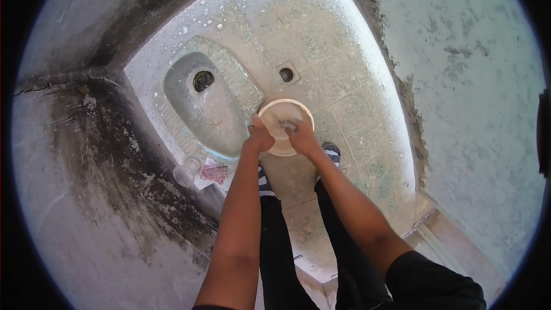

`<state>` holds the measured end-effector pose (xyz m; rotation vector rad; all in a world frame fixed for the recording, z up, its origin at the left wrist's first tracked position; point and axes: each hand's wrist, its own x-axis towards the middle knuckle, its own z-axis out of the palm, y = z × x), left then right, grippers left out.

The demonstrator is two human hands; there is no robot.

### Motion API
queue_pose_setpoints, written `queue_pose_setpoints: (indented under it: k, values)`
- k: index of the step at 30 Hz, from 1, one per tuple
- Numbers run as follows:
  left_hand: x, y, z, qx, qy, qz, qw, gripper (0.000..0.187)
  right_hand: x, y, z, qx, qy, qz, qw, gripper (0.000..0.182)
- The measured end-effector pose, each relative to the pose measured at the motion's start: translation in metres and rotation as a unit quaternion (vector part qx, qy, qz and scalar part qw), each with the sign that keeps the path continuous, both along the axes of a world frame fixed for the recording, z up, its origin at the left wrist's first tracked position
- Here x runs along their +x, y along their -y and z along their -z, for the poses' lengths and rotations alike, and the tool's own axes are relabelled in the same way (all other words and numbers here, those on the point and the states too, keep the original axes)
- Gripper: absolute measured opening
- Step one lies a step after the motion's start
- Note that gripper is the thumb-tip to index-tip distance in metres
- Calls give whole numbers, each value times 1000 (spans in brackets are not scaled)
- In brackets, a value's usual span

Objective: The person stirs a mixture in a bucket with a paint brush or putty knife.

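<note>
A round, pale bucket with a tan rim stands on the tiled floor between my feet, just right of the squat toilet. At its left rim is my left hand, fingers closed on the edge. My right hand reaches over the near right rim into the bucket, its fingers curled together. Something small and dark shows by those fingertips against the cloudy inside; its kind cannot be made out.
A square floor drain lies beyond the bucket. Beside the toilet's near end are a clear plastic container and a red-and-white packet. Stained walls close in the left, with a pale green wall at right.
</note>
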<state>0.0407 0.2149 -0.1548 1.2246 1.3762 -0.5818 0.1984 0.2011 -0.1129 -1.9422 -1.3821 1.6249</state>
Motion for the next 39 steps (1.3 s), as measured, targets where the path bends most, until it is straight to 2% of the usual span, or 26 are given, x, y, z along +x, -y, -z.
queue_pose_setpoints:
  k: [1,2,3,5,9,11,12,13,14,15,16,17,18,19,20,21,23,27,29,31,33,35,37,39]
  values:
    - [-2,2,6,-2,7,4,1000,96,0,-11,-18,88,65,-54,993,25]
    - [-3,-1,-1,-4,5,7,1000,96,-1,-18,-27,174,130,-106,970,25]
    - [-2,-6,-12,-20,17,5,1000,96,-3,-20,-24,172,128,-104,971,25]
    - [-2,-6,-17,-36,30,-1,999,96,-6,-24,-20,69,234,-206,948,24]
    - [1,-6,-11,-17,-2,52,999,93,-15,2,-14,0,210,-239,948,23]
    - [2,-7,-15,-18,2,81,997,93,-16,26,5,-5,163,-146,976,23]
    - [2,-5,-14,-9,-8,43,999,79,-15,38,15,-5,165,-146,976,23]
    - [2,-4,-15,0,-17,6,1000,70,-13,48,20,26,119,-106,987,26]
    - [2,-4,-15,2,-16,5,1000,70,-10,53,27,58,72,-68,993,30]
    - [2,-4,-16,2,-12,-1,1000,72,-6,43,14,60,73,-72,993,30]
    - [1,-4,-16,1,-9,-7,1000,75,-3,27,-11,-94,-6,71,993,29]
    - [1,-2,-10,0,-9,-11,1000,75,0,15,-24,-246,-84,211,942,29]
    - [0,-1,-4,-8,-6,-46,999,84,2,10,-20,-248,-84,209,942,29]
    - [-2,2,2,-16,-3,-78,997,97,3,6,-16,-23,-10,117,993,27]
    - [-3,4,8,-19,-3,-77,997,97,4,3,-13,203,65,18,977,26]
    - [-2,3,8,-16,-10,-68,997,97,3,-4,-14,202,67,20,977,26]
    - [0,2,3,-14,-14,-54,998,97,-8,-15,-21,69,240,-158,955,21]
    - [-3,-3,-13,-11,6,-61,998,96,-32,-1,-9,31,209,-206,956,22]
    - [-1,-2,-14,-19,13,-57,998,96,-34,17,-7,57,177,-259,948,32]
    - [-1,-1,-16,6,7,-65,998,95,-27,25,-15,35,166,-276,946,30]
    - [-1,-4,-21,-3,7,-80,997,95,-12,25,-22,-35,155,-326,932,28]
    - [-2,-4,-18,-14,8,-93,996,95,7,20,-38,-25,148,-318,936,27]
    - [-2,-1,-3,-16,-4,-64,998,96,19,14,-46,-19,141,-312,939,26]
    - [-2,2,7,-20,-5,-40,999,97,26,-4,-50,27,79,-202,976,23]
